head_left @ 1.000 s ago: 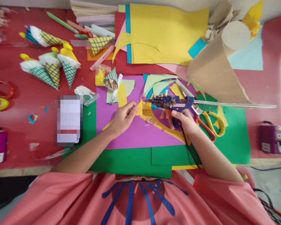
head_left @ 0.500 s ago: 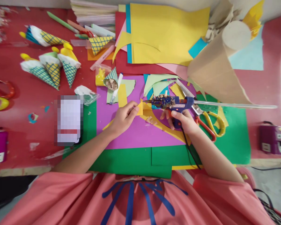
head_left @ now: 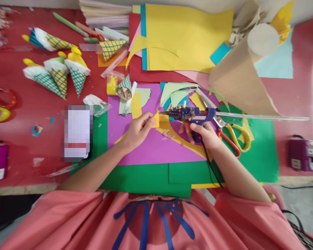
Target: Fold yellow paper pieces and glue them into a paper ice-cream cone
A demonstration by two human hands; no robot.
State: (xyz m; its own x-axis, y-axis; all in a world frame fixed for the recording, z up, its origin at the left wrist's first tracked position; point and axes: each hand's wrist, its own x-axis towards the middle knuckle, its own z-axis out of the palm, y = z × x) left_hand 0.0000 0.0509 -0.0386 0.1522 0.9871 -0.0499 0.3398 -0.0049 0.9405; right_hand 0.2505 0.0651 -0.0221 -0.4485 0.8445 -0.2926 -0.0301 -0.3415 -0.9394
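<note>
Between the fingertips of my left hand [head_left: 141, 128] is pinched a small piece of yellow paper [head_left: 155, 121]. My right hand [head_left: 205, 133] grips the handle of a blue hot glue gun [head_left: 198, 116], its nozzle pointing left, close by the paper's upper right edge. Whether the tip touches the paper I cannot tell. A long clear glue stick [head_left: 261, 116] juts out of the gun's back, and a black cord hangs from its handle. Beneath both hands lies a purple sheet [head_left: 146, 152] with yellow strips. Scissors [head_left: 240, 137] with red and yellow handles rest right of my right hand.
Patterned paper cones [head_left: 78, 76] lie at the far left. A blurred-out phone [head_left: 77, 132] is left of my forearm. Yellow sheets [head_left: 190, 38] are stacked at the back, beside a large brown paper cone [head_left: 240, 76]. A purple box [head_left: 305, 154] sits at the right edge.
</note>
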